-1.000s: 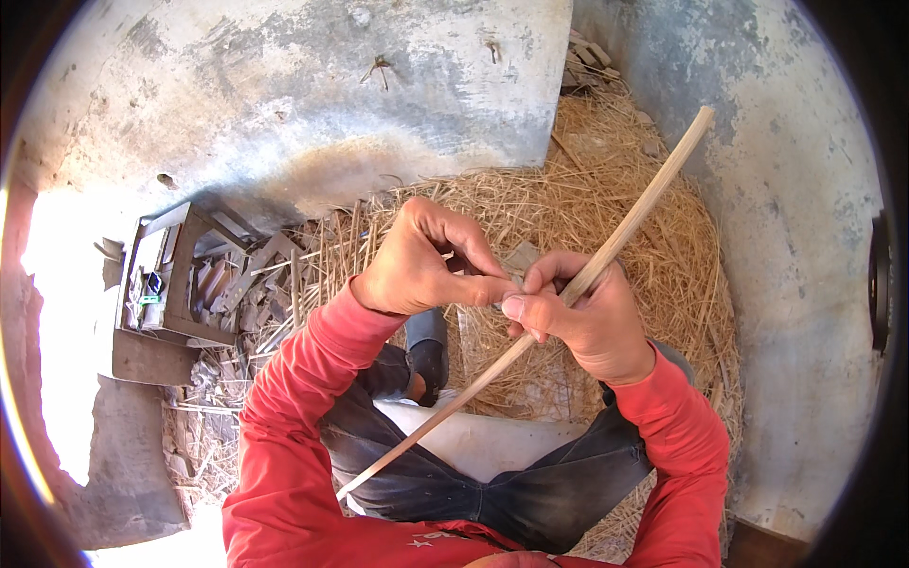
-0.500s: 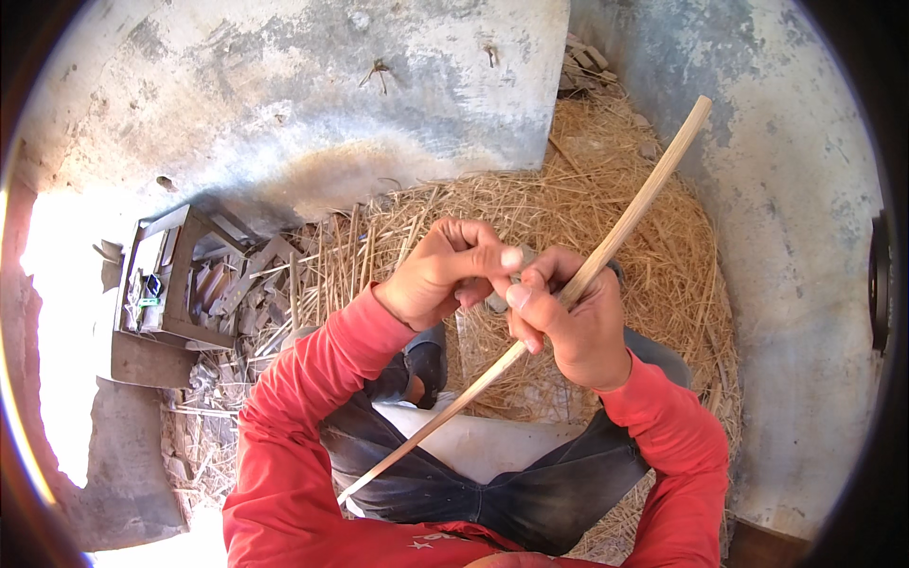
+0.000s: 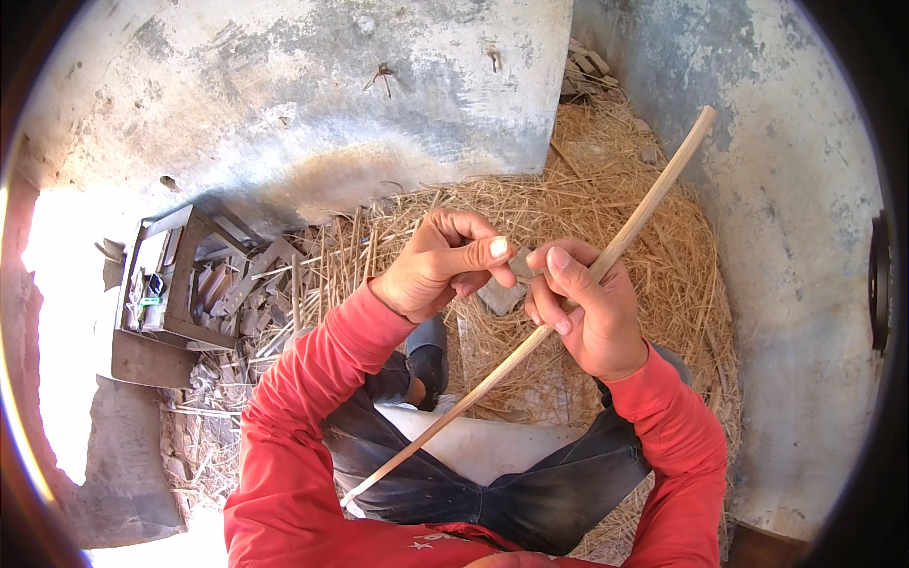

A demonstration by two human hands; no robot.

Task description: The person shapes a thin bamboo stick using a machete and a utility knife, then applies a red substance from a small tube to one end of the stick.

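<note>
A long, pale wooden stick (image 3: 653, 197) runs slantwise across me, from the upper right down to my lap at the lower left. My right hand (image 3: 597, 308) holds it around the middle, the stick passing behind the thumb and across the palm, with the thumb and forefinger raised toward the left. Just left of it, my left hand (image 3: 450, 265) is closed in a pinch, thumb against forefinger. Whatever lies in that pinch is too small to make out. A small gap separates the fingertips of the two hands.
Straw and wood shavings (image 3: 653, 312) cover the floor ahead. A wooden stool-like frame (image 3: 175, 284) with small items on it stands at the left, beside broken wood scraps (image 3: 260, 279). Weathered walls (image 3: 312, 85) close in ahead and right. A grey block (image 3: 502, 295) lies beyond my hands.
My hands have drawn apart, the right one shifting slightly right and the left one slightly left. The stick's upper end has moved slightly right and down with my right hand.
</note>
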